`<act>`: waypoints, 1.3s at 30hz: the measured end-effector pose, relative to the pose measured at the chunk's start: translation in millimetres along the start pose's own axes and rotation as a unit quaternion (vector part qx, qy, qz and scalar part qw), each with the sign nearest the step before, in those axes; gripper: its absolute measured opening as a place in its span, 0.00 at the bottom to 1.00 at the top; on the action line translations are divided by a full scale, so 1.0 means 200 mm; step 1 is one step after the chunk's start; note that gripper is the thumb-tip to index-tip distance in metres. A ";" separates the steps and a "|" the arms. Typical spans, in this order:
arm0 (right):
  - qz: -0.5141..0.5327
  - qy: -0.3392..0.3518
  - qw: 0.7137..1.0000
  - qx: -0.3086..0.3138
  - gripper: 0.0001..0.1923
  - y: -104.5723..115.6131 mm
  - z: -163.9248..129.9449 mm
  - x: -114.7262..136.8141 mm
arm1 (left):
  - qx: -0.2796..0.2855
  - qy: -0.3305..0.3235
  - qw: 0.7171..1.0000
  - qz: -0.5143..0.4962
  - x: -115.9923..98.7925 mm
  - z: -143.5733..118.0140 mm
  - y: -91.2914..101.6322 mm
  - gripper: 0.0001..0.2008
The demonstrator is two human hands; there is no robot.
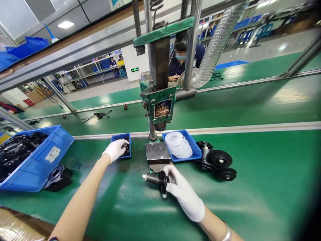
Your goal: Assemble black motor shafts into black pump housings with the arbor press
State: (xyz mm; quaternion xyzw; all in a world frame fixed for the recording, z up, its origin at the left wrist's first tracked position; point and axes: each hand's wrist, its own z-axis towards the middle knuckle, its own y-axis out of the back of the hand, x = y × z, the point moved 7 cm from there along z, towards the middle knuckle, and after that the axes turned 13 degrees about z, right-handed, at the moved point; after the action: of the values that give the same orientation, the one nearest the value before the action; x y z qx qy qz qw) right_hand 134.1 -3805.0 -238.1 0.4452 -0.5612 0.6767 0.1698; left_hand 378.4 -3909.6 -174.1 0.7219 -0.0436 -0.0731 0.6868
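Right hand: the gloved right hand (184, 192) was curled around a black disc part with a metal shaft (156, 179), the fingers closed on the disc's rim and held low over the green bench (263, 174).
Part's axis: the long axis lay nearly level, running left to right across the view; the metal shaft end pointed to the person's left, and the disc sat at the right end, against the palm.
Part's place: it was just in front of the flat steel plate (157, 153) at the foot of the green press (157, 100), near the plate's front edge but apart from it.
Left hand: the gloved left hand (115, 149) reached into the small blue tray (121, 145), fingers bent down onto the dark small pieces inside; whether they had pinched one could not be told, as the glove hid the tips.
White rings: a second blue tray (194, 147) just right of the plate held a heap of white rings (178, 144).
Finished discs: several black discs (217, 161) lay on the bench just right of that tray.
Left side: a large blue bin (37, 164) held black parts, and one black housing (58, 176) sat beside its front corner.
Beyond: a masked person (180, 62) in dark clothes sat behind the press.
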 end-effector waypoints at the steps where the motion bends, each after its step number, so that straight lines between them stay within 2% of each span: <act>1: 0.002 0.003 1.000 0.001 0.17 0.00 0.00 0.00 | -0.014 0.006 1.000 -0.001 0.01 0.00 0.01 0.17; 5: 0.001 0.008 1.000 0.006 0.17 0.02 0.01 -0.01 | -0.074 0.048 0.996 0.000 0.05 -0.04 0.01 0.17; 7: -0.003 0.008 1.000 0.004 0.17 0.03 0.02 -0.01 | -0.079 0.049 0.996 0.000 0.05 -0.07 -0.01 0.17; 13: -0.017 0.003 1.000 0.005 0.17 0.03 0.00 0.00 | -0.002 -0.028 1.000 -0.012 -0.03 -0.07 -0.05 0.09; 17: -0.050 0.004 0.999 0.007 0.16 0.03 -0.01 0.03 | 0.025 -0.005 0.998 -0.065 -0.02 0.01 -0.03 0.09; 20: -0.066 0.002 0.998 -0.006 0.16 0.04 -0.01 0.04 | -0.011 0.047 0.987 -0.154 0.05 0.02 0.02 0.09; 23: -0.055 -0.002 0.998 -0.011 0.16 0.04 0.00 0.04 | -0.082 0.083 0.951 -0.288 0.07 -0.08 0.06 0.10; 26: -0.031 0.012 0.999 -0.001 0.17 0.04 0.00 0.03 | -0.134 0.085 0.876 -0.456 -0.01 -0.28 0.02 0.18; 28: -0.011 0.021 1.000 0.004 0.17 0.04 0.00 0.03 | -0.134 0.079 0.815 -0.559 -0.10 -0.40 -0.06 0.22; 30: 0.008 0.033 0.999 0.004 0.17 0.04 -0.01 0.03 | -0.110 0.073 0.763 -0.633 -0.21 -0.50 -0.15 0.23; 31: 0.014 0.037 0.999 0.000 0.17 0.04 0.00 0.04 | -0.088 0.079 0.715 -0.689 -0.25 -0.53 -0.20 0.23; 32: 0.019 0.040 0.999 -0.005 0.16 0.04 0.00 0.04 | -0.060 0.091 0.649 -0.753 -0.30 -0.55 -0.26 0.22; 34: 0.023 0.047 0.999 -0.014 0.16 0.04 0.00 0.04 | 0.002 0.123 0.492 -0.862 -0.40 -0.57 -0.35 0.21; 35: 0.025 0.050 0.998 -0.016 0.16 0.04 0.00 0.04 | 0.027 0.137 0.428 -0.893 -0.44 -0.57 -0.38 0.20; 36: 0.029 0.056 0.998 -0.017 0.16 0.05 0.00 0.05 | 0.043 0.144 0.387 -0.910 -0.47 -0.56 -0.40 0.19; 38: 0.038 0.067 0.997 -0.014 0.16 0.05 0.01 0.05 | 0.055 0.138 0.358 -0.922 -0.52 -0.54 -0.40 0.16; 39: 0.041 0.072 0.996 -0.013 0.15 0.06 0.01 0.05 | 0.060 0.134 0.333 -0.932 -0.54 -0.53 -0.40 0.14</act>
State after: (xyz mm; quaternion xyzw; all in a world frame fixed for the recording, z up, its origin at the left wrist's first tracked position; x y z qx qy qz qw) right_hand 121.5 -3812.3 -237.8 0.3697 -0.5743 0.7060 0.1874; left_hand 286.3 -3782.5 -244.0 0.3319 0.7457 -0.5645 0.1228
